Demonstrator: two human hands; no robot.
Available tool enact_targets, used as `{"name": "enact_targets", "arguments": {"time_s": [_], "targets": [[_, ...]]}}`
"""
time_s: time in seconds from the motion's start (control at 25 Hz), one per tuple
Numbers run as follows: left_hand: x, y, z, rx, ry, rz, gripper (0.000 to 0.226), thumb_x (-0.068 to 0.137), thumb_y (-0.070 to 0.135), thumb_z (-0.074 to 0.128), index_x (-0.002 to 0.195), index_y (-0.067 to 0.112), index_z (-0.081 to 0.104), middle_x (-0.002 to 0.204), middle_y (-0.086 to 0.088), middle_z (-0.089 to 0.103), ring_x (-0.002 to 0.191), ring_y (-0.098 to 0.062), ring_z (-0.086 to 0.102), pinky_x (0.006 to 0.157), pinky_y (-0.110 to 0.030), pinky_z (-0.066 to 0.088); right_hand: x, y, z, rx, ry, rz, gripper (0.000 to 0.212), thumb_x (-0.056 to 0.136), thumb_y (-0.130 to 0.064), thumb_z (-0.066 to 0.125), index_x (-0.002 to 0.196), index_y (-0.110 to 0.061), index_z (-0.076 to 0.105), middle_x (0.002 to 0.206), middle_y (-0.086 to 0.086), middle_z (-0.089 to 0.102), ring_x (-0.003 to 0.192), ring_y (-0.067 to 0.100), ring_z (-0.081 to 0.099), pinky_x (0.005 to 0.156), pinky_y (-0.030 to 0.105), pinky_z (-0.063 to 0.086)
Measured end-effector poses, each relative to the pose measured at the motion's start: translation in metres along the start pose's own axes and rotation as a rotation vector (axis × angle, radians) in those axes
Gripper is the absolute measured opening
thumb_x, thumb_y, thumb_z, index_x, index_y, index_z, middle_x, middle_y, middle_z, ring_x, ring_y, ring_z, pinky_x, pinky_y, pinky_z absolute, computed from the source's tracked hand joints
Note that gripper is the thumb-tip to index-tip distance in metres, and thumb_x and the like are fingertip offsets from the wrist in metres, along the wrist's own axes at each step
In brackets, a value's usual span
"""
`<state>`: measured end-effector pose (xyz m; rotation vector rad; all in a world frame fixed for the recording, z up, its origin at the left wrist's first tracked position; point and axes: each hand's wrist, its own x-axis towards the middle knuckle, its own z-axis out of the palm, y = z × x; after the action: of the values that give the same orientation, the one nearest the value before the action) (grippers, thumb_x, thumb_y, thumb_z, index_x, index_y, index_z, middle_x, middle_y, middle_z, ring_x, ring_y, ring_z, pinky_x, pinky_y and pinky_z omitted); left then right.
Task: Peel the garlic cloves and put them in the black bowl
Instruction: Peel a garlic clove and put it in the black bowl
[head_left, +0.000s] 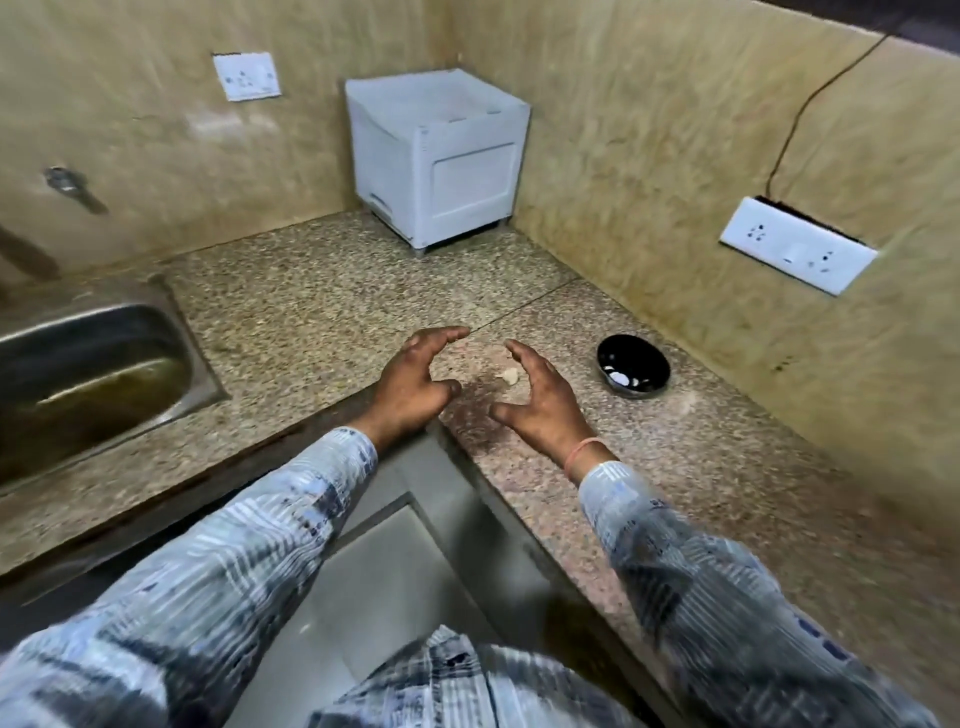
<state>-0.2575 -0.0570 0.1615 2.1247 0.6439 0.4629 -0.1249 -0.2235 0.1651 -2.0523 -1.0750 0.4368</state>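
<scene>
A small pale garlic clove (510, 375) lies on the speckled stone counter (311, 312), in the gap between the person's two hands. The left hand (415, 382) hovers at the clove's 9 o'clock with fingers spread and gently curved, the thumb apart from them, and it holds nothing. The right hand (545, 400) sits at about 4 o'clock from the clove, also spread wide with curved fingers and nothing in it. Its forefinger arches right next to the clove, and whether it touches cannot be told. A thin pinkish band (584, 452) circles the right wrist, and both arms wear patterned grey-blue sleeves (234, 545). The black bowl (608, 348) stands on the counter at the clove's 3 o'clock, beyond the right hand and apart from it, near the right wall. A few small white pieces (621, 378) lie in its bottom; they are too small to say whether they are peeled cloves. At 12 o'clock, in the far corner, a white box (439, 156) with a panelled front stands on short legs. At 9 o'clock, well apart, a steel sink (192, 338) is set into the counter, with a tap (72, 189) on the wall above it. One white socket plate (247, 76) is on the back wall at 11 o'clock, and another (797, 246) is on the right wall at 2 o'clock, with a dark cable (810, 104) running up from it.
</scene>
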Motion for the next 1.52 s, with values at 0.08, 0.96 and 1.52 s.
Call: {"name": "enact_targets", "arguments": {"time_s": [0.08,0.96,1.52], "targets": [[0.028,0.016,0.032,-0.005,-0.053,0.036,0.077,0.078,0.007,0.081,0.145,0.034,0.055,0.146,0.005,0.052,0.131,-0.015,0.049,0.107,-0.03,0.041,0.008,0.028,-0.024,-0.008,0.038,0.032,0.092,0.074,-0.017,0.085,0.155,-0.022,0.041,0.153,0.004,0.049,0.139,0.017,0.046,0.107,0.016,0.032],[0.205,-0.05,0.182,0.07,-0.657,0.07,0.071,0.081,0.016,0.07,0.145,0.041,0.052,0.148,0.001,0.051,0.127,-0.017,0.054,0.095,-0.027,0.046,0.068,0.19,-0.005,-0.013,0.219,0.731,0.079,0.084,-0.021,0.083,0.153,-0.017,0.045,0.156,0.008,0.046,0.145,0.025,0.041,0.119,0.034,0.033],[0.266,-0.09,0.184,-0.012,-0.579,-0.084,0.045,0.09,0.006,0.055,0.113,0.041,0.072,0.112,0.009,0.071,0.085,-0.003,0.069,0.067,-0.023,0.059,0.114,0.214,0.013,-0.186,0.327,0.885,0.014,0.096,-0.026,0.062,0.101,-0.014,0.067,0.097,0.014,0.07,0.09,0.038,0.067,0.072,0.039,0.054]]}}
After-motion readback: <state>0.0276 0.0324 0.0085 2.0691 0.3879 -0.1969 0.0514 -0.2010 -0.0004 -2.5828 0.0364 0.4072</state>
